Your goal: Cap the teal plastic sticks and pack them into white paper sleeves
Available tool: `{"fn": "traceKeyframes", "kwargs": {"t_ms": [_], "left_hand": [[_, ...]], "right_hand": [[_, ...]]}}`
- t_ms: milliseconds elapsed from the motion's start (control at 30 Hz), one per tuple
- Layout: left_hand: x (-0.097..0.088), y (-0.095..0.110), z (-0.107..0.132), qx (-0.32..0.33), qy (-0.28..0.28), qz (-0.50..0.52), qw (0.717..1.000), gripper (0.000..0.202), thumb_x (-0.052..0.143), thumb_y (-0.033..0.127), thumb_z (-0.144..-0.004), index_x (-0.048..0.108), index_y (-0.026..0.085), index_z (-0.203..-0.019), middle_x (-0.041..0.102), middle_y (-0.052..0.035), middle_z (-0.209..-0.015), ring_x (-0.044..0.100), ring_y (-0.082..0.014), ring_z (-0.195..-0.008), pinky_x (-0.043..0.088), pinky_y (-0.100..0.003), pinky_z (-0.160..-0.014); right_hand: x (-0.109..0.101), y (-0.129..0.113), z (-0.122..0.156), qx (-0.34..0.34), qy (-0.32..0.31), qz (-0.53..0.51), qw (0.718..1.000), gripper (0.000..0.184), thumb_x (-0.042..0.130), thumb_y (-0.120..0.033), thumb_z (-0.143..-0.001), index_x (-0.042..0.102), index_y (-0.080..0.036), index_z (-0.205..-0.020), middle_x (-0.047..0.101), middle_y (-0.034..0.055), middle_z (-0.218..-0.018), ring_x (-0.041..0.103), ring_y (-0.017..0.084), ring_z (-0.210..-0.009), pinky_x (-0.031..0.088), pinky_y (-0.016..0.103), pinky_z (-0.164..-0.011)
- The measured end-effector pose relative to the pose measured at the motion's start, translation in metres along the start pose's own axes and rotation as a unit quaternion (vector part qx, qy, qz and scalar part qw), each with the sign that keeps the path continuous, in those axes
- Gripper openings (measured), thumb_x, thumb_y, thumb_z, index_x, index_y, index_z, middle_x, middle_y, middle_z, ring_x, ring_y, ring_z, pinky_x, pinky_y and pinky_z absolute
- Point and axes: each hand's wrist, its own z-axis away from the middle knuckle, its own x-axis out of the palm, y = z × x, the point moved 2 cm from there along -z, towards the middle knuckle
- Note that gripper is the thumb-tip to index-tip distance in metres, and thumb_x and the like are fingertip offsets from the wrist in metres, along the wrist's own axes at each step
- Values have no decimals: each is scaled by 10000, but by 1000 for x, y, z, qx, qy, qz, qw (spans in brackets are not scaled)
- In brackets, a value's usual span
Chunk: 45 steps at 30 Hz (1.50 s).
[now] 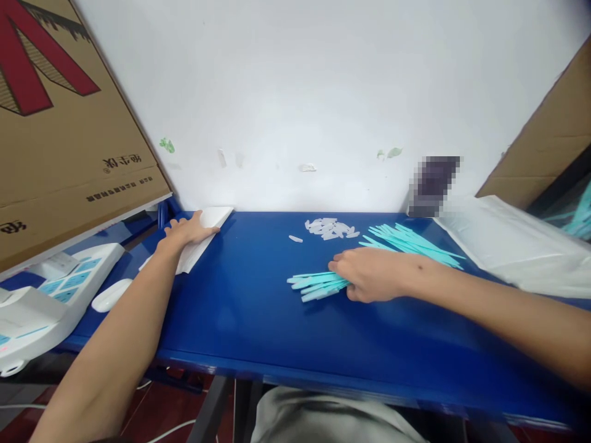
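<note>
At the back left of the blue table, my left hand [189,232] rests on white paper-like sheets or flat bags [210,220], fingers spread and thumb stretched to the right. My right hand [364,274] is curled over a bundle of thin turquoise strips [318,284], whose ends fan out to the left of the fingers. Behind that hand lies a second loose pile of turquoise strips [409,243]. A small heap of translucent whitish pieces [331,228] sits near the wall, with a single piece [296,239] apart to its left.
A white power strip [85,277] with plugs and a white computer mouse [111,295] lie at the left. A large printed cardboard box [78,160] leans there. Clear plastic bags [517,246] cover the right end of the blue table [240,320], and a white wall [286,104] stands behind it.
</note>
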Motion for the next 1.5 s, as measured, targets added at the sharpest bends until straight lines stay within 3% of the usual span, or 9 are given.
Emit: {"fn": "traceKeyframes", "kwargs": {"t_ms": [300, 467, 567, 667, 800, 867, 1033, 1233, 1500], "left_hand": [[-32, 35, 42, 56, 148, 22, 987, 996, 511, 776, -805, 278, 217, -1597, 406, -295, -1501, 439, -554, -1293, 390, -640, -989], [-63, 76, 92, 137, 255, 87, 953, 870, 531, 681, -857, 275, 284, -1588, 464, -208, -1427, 553, -466, -1188, 487, -552, -912], [-70, 92, 116, 190, 312, 133, 921, 862, 583, 634, -860, 268, 298, -1588, 467, -157, -1425, 562, -413, -1177, 497, -515, -932], [-66, 103, 129, 279, 347, 223, 867, 855, 618, 617, -864, 276, 277, -1570, 469, -111, -1454, 510, -355, -1255, 477, -480, -1011], [-48, 116, 131, 370, 281, 423, 778, 842, 654, 645, -848, 315, 282, -1528, 581, -115, -1306, 594, -312, -1132, 549, -416, -869], [-38, 123, 130, 396, 216, 506, 735, 836, 689, 637, -831, 349, 290, -1511, 627, -110, -1186, 636, -299, -1031, 562, -384, -775], [-26, 131, 129, 411, 120, 591, 684, 792, 772, 521, -797, 428, 294, -1474, 644, -88, -1098, 651, -285, -993, 561, -363, -759], [-21, 135, 133, 400, 65, 618, 673, 824, 765, 470, -800, 373, 307, -1507, 629, -74, -1102, 667, -242, -891, 544, -333, -734], [-18, 139, 145, 407, 24, 612, 678, 832, 761, 354, -793, 368, 322, -1526, 635, -86, -1140, 664, -209, -818, 525, -285, -661]], "right_hand": [[21, 4, 8, -26, 114, -10, 993, 158, 489, -211, -919, 633, -173, -971, 695, 86, -830, 645, 212, -668, 327, 312, -570], [27, 4, 13, -23, 171, -195, 965, 120, 501, -267, -934, 535, -214, -833, 607, 4, -689, 508, 148, -561, 290, 293, -559], [31, 6, 14, 7, 261, -375, 890, 316, 602, -416, -905, 447, -226, -704, 450, -50, -598, 374, 114, -528, 285, 287, -551], [37, 10, 16, 40, 400, -492, 772, 415, 697, -449, -814, 375, -240, -655, 347, -67, -592, 293, 107, -539, 269, 296, -542], [46, 8, 12, -9, 481, -639, 600, 339, 654, -419, -829, 418, -247, -656, 327, -77, -542, 280, 101, -468, 256, 293, -475], [47, 6, 9, 13, 468, -680, 564, 348, 671, -420, -848, 433, -249, -661, 316, -97, -473, 287, 93, -406, 281, 287, -446], [43, 3, 10, 50, 438, -692, 572, 414, 748, -484, -831, 450, -242, -678, 432, -91, -437, 431, 109, -378, 396, 283, -440], [47, 7, 11, 45, 419, -699, 577, 377, 777, -514, -801, 539, -223, -781, 409, -115, -441, 353, 81, -359, 297, 245, -376], [52, 11, 11, 48, 439, -657, 611, 430, 740, -531, -841, 520, -217, -646, 517, -50, -470, 549, 133, -479, 510, 317, -605]]}}
